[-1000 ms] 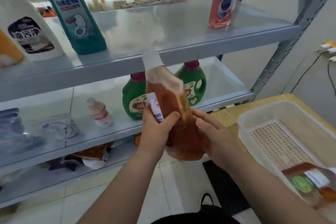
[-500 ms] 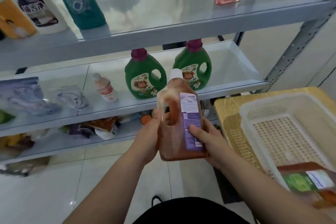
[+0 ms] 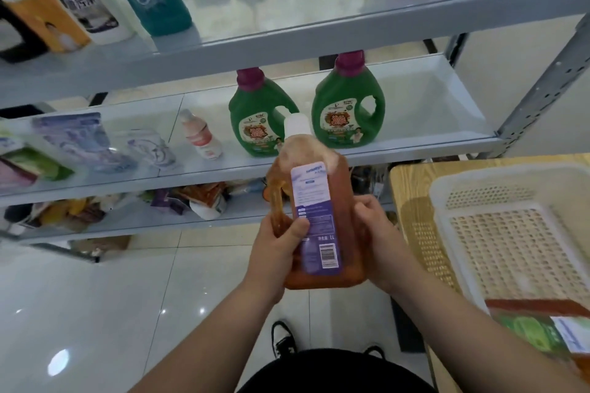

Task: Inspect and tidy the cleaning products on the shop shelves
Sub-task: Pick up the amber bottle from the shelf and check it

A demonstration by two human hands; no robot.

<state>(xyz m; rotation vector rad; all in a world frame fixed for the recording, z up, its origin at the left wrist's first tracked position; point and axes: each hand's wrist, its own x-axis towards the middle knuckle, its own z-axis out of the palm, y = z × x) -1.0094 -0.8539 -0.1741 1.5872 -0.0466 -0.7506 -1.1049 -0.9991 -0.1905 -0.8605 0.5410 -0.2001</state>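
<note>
A grey metal shelf rack (image 3: 319, 25) fills the view, and a wooden surface (image 3: 412, 188) at right carries a white perforated basket (image 3: 447, 182). An amber detergent bottle (image 3: 346, 217) is held upright before the middle shelf, barcode label facing the camera. The left hand (image 3: 274, 252) grips its handle side and the right hand (image 3: 380, 242) clasps the other. Two green detergent jugs (image 3: 260, 118) stand behind.

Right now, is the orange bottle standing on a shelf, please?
No, the left hand and right hand hold the orange bottle clear of the shelves.
</note>
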